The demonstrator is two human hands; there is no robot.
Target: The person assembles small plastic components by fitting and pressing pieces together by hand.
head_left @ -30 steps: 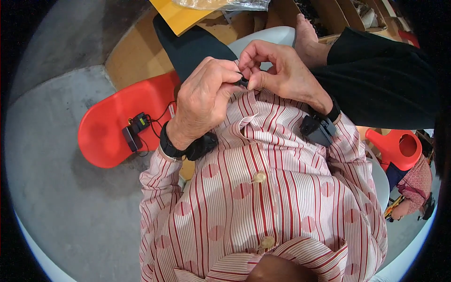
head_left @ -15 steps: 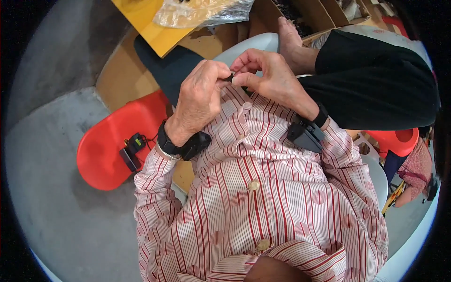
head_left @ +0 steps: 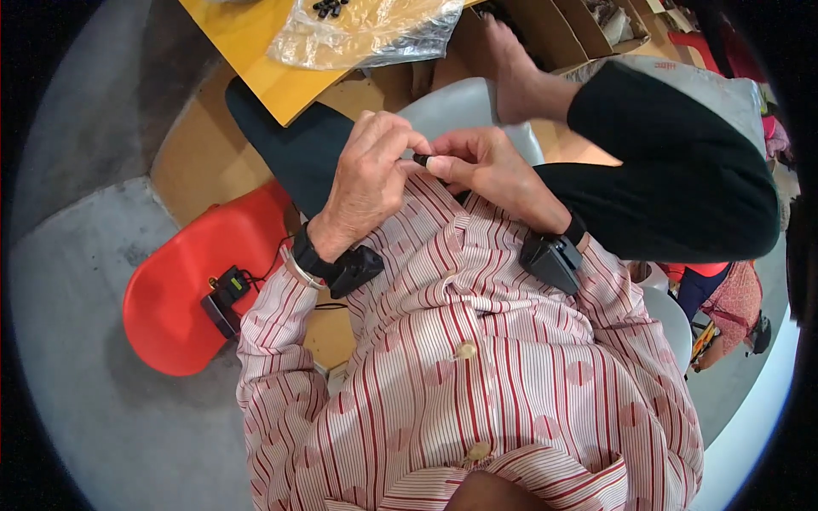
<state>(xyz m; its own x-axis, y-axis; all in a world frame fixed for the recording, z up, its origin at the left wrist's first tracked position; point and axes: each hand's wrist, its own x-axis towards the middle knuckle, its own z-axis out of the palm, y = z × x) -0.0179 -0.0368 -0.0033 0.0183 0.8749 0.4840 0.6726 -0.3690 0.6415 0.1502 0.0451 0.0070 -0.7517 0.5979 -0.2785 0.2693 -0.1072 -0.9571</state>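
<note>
Between my fingertips is a small black piece [head_left: 421, 159], mostly covered, so its exact kind does not show. My left hand [head_left: 368, 177] pinches it from the left with thumb and forefinger. From the right, my right hand [head_left: 501, 173] grips the same piece, its thumb lying along the near side. Both hands are raised above my lap, close together. Several similar-looking small black pieces [head_left: 329, 8] lie on a clear plastic bag [head_left: 362, 38] on the yellow table [head_left: 247, 43] ahead.
A red chair [head_left: 166, 298] at my left carries a small black device [head_left: 228, 289] with a cable. Cardboard boxes [head_left: 558, 34] stand at the far right. Beside them is a bare foot [head_left: 532, 85]. Another person [head_left: 733, 298] in patterned pink clothing is at the right edge.
The view has shifted, so the table, bag and hands appear lower, and more black pieces on the bag show. Both hands keep their pinch on the small piece.
</note>
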